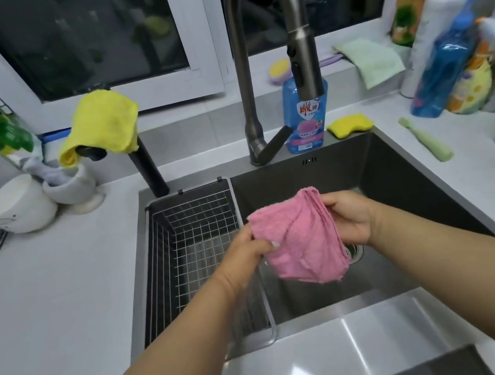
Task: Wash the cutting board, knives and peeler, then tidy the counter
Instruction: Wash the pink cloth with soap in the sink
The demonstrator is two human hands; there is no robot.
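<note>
Both hands (left hand, right hand) hold pink cloth over sink.

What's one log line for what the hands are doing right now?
left hand: grips pink cloth | right hand: grips same cloth | place: above sink | tap: no water seen

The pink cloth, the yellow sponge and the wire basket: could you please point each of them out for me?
pink cloth (300, 240), head view, middle of the fabric hanging between both hands.
yellow sponge (350, 124), head view, its top face, behind the sink.
wire basket (200, 223), head view, its back grid wall.
</note>
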